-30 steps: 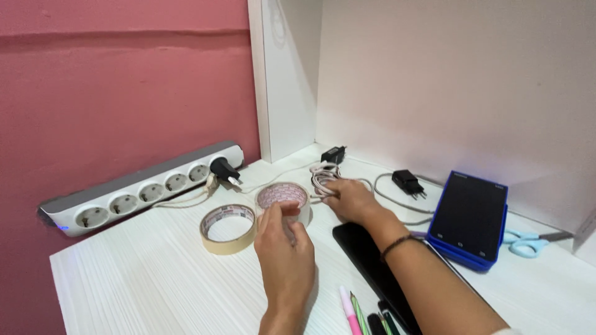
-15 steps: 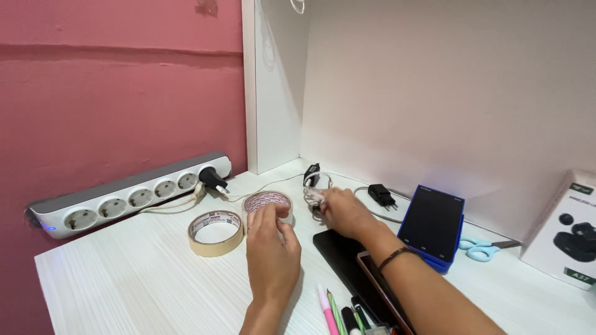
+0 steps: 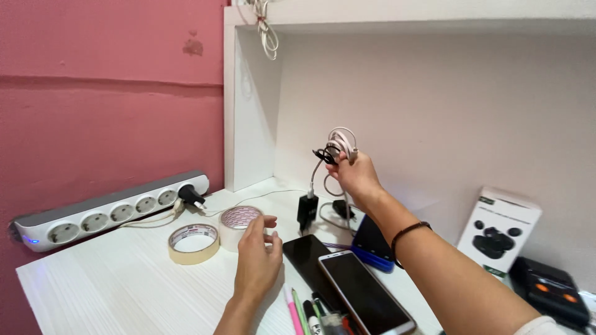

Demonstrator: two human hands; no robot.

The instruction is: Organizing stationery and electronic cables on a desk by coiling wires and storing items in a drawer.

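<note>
Tape rolls [image 3: 214, 234]: two; right hand [image 3: 355, 175] grips one cable bundle [image 3: 338, 144].

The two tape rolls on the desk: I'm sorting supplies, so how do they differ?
The beige tape roll lies flat, low and thin-walled with a wide open centre, and nothing touches it. The white tape roll stands taller, its sides pale and glossy, and the left hand has its fingers at its near side. The beige one sits closer to the power strip. Both rest on the white desk with a printed inner core.
</note>
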